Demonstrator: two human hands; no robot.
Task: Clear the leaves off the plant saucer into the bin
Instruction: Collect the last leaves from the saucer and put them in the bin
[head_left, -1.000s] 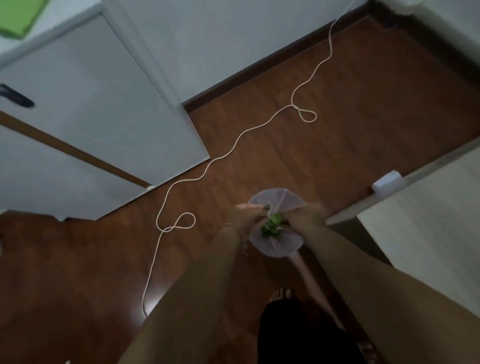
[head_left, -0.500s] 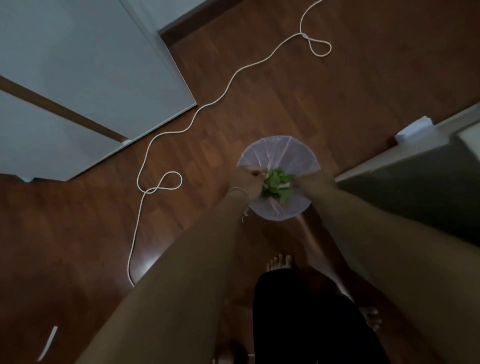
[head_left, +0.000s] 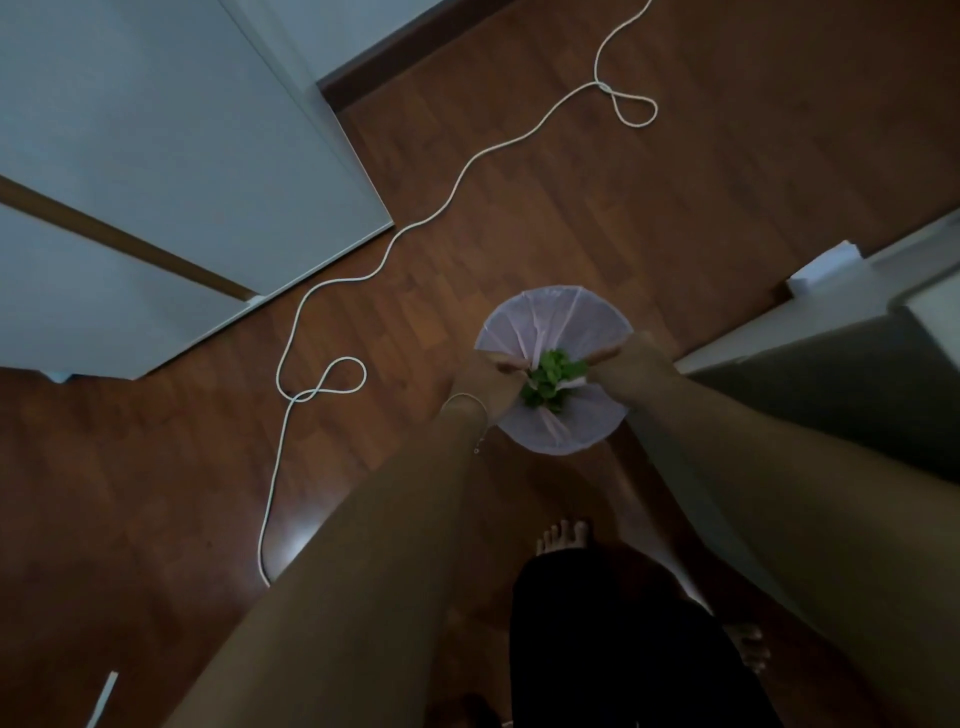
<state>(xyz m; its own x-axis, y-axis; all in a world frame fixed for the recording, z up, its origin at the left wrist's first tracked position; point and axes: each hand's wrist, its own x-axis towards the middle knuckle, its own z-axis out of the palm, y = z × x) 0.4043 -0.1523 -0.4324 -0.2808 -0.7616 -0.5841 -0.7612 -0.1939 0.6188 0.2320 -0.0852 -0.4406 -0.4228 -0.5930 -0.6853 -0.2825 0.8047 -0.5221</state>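
A round, pale lilac plant saucer (head_left: 556, 322) with radial creases hangs above the wooden floor, just ahead of my bare feet. A clump of green leaves (head_left: 550, 382) lies in its middle, where the saucer looks pinched inwards. My left hand (head_left: 483, 384) grips the saucer's left side, with fingertips reaching towards the leaves. My right hand (head_left: 631, 366) grips the right side in the same way. No bin is in view.
A white cord (head_left: 452, 192) snakes in loops across the floor from the far right to the near left. White cabinet doors (head_left: 156, 156) stand at the left. A pale furniture edge (head_left: 857, 332) and a small white block (head_left: 826, 262) are at the right. My foot (head_left: 563, 535) is below the saucer.
The view has tipped down towards the floor. The saucer with the leaves looks rounder and more spread out than a second ago. Both hands have stayed on its sides.
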